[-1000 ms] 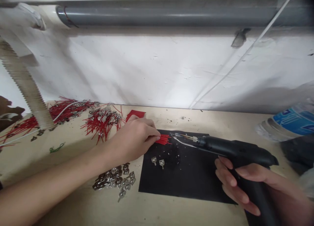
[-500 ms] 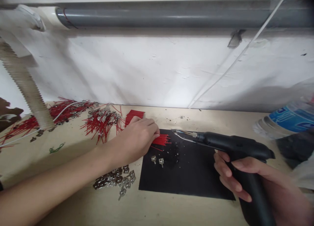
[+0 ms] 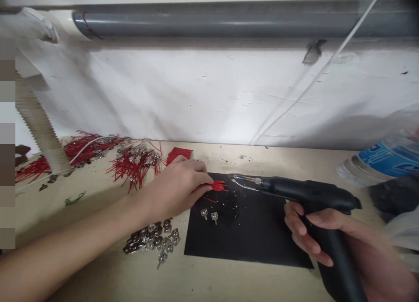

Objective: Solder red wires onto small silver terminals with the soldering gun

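My left hand (image 3: 185, 182) is closed, thumb and fingers pinched on a bundle of short red wires (image 3: 219, 185), whose ends stick out to the right over a black mat (image 3: 262, 232). In my right hand (image 3: 314, 234) is a black soldering gun (image 3: 304, 190) with a pistol grip, its metal tip pointing left, close to the wire ends. Two small metal terminals (image 3: 209, 215) lie on the mat below the wires. A loose pile of similar metal terminals (image 3: 155, 238) sits left of the mat, under my forearm.
Behind my left hand is a stack of red wires (image 3: 178, 154). Further left lie tangled red wires with metal ends (image 3: 135, 162) and a larger heap (image 3: 88, 149) by a ribbed hose (image 3: 46, 123). A plastic bottle (image 3: 386, 158) stands at the right. A white wall closes off the back.
My left thumb has come into view below the fingers, against the red wires. The soldering gun has shifted only slightly left.
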### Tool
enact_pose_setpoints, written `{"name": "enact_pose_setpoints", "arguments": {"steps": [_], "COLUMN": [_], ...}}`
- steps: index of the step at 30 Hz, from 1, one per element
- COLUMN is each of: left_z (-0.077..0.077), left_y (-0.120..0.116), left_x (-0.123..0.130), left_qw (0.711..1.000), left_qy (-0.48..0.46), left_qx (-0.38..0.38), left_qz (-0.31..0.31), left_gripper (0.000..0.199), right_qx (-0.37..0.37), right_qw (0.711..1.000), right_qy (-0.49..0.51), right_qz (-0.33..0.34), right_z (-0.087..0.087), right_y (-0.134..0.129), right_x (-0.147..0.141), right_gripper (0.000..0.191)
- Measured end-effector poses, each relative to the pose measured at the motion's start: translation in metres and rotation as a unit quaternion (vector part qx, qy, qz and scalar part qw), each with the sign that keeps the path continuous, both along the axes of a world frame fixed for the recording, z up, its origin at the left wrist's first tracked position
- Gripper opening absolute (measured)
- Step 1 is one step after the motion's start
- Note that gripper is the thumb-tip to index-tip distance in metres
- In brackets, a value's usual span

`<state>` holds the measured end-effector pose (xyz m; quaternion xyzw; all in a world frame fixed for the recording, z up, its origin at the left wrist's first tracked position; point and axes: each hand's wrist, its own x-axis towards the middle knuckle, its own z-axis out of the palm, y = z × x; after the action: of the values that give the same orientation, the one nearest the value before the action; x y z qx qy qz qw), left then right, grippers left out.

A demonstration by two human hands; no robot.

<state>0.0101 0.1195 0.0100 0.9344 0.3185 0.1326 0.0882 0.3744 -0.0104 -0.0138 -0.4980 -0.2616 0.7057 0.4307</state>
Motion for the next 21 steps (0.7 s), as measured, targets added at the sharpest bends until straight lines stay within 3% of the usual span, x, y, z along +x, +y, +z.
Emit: {"name": "enact_pose_setpoints", "arguments": {"steps": [7,16,21], "left_z": [-0.0002,0.0007,0.0016], "left_y": [-0.0007,-0.0021,-0.0018], "left_x": [0.0028,0.0030,0.0018], "left_qw": [1.000,1.000,1.000], "left_qy": [-0.005,0.002,-0.002], "left_qx": [0.007,0.022,0.030], "left_qz": [0.001,0.001,-0.002], "left_gripper": [0.035,0.029,0.026], "right_qx": [-0.002,-0.004,-0.028], "right_qw": [1.000,1.000,0.999], "right_qy": [-0.006,0.001,0.002], "right_qz": [-0.005,-0.001,-0.021], "right_z": [0.0050,0.0008,-0.0015], "right_y": [0.0007,0.0029,0.0054], "right_x": [-0.0029,-0.0026,-0.0063], "right_gripper": [0.036,0.033,0.043]}}
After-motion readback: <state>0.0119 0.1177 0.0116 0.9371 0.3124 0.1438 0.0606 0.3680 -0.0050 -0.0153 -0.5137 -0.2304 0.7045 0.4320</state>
